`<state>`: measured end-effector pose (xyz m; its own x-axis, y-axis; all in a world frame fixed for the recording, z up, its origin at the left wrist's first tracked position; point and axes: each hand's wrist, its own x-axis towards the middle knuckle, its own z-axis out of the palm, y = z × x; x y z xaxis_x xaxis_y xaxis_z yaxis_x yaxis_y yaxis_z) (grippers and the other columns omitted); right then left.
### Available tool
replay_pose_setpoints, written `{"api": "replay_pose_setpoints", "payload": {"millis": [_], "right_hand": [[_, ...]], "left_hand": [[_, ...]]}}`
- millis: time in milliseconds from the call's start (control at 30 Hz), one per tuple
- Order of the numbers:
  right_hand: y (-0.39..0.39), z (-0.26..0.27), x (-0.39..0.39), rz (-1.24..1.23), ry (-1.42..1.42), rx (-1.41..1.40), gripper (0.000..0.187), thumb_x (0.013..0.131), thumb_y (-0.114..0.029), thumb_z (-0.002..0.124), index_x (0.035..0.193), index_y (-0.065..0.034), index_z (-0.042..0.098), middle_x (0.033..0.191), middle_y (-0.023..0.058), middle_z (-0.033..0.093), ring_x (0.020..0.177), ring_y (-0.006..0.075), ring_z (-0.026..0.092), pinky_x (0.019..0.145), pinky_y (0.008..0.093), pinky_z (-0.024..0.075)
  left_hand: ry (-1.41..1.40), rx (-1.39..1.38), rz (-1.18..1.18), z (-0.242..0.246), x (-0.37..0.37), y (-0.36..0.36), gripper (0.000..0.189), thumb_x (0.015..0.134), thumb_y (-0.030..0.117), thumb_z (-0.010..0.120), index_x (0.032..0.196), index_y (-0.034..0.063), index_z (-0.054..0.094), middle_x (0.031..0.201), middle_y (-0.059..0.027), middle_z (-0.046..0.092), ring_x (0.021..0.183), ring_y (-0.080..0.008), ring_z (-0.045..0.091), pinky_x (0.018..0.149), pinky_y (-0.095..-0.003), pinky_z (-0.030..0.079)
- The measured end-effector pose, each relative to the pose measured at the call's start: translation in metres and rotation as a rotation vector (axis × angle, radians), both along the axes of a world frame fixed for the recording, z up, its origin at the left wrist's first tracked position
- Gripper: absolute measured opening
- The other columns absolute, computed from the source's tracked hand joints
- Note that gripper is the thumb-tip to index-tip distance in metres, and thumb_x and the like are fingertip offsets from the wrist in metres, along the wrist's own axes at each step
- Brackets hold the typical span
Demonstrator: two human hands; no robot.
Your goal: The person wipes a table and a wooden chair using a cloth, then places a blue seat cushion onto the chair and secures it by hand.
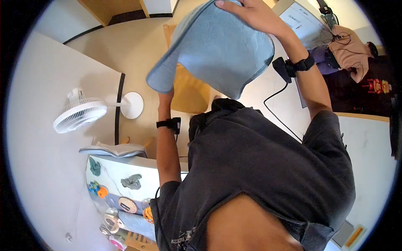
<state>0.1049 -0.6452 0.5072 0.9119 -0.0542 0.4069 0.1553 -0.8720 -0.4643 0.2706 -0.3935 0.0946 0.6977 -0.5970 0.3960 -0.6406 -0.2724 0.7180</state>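
Observation:
A thin light-blue fabric seat pad with dark edge piping is held up in front of me, its lower edge curving and hanging loose. My right hand grips the pad's upper edge, with the thumb on the near face. At the pad's left corner my left hand goes in behind the fabric; its fingers are hidden, so their grip does not show. Below and partly behind the pad is a wooden chair with a yellowish-brown seat. Both my wrists wear black straps with small devices.
A white standing fan is at the left by the wall. A marble-look table at lower left bears crumpled cloths and small items. Another padded chair stands beside it. A person leans over a dark table at the right.

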Motion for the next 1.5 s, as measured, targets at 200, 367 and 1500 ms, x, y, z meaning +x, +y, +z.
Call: {"api": "replay_pose_setpoints", "payload": {"millis": [200,367,1500], "right_hand": [[-0.043,0.012,-0.026,-0.291,-0.029,-0.107,0.037,0.1,-0.032,0.058,0.112,0.0024,0.066,0.098,0.0187,0.07,0.089,0.0259,0.066,0.083,0.0372,0.0508],[-0.11,0.027,-0.018,-0.348,-0.123,-0.058,0.042,0.099,-0.036,0.058,0.111,0.003,0.067,0.094,0.0161,0.07,0.089,0.0231,0.065,0.083,0.0359,0.0503],[-0.26,-0.078,0.222,0.869,-0.089,0.43,0.072,0.077,-0.032,0.083,0.139,-0.0073,0.054,0.131,0.0116,0.063,0.124,0.0259,0.057,0.103,0.0397,0.0453]], "left_hand": [[0.273,-0.613,0.067,0.101,0.017,-0.037,0.024,0.1,0.012,0.059,0.117,-0.0043,0.063,0.113,-0.0115,0.068,0.104,-0.016,0.061,0.095,-0.031,0.047],[0.234,-0.375,0.255,0.192,0.055,-0.043,0.027,0.099,0.02,0.065,0.112,-0.0033,0.063,0.098,-0.004,0.066,0.083,-0.0114,0.057,0.074,-0.0271,0.045],[0.185,0.328,0.166,0.366,0.035,-0.218,0.017,0.087,0.009,0.076,0.081,-0.0037,0.066,0.063,0.0023,0.049,0.061,-0.0071,0.04,0.055,-0.0259,0.032]]}}
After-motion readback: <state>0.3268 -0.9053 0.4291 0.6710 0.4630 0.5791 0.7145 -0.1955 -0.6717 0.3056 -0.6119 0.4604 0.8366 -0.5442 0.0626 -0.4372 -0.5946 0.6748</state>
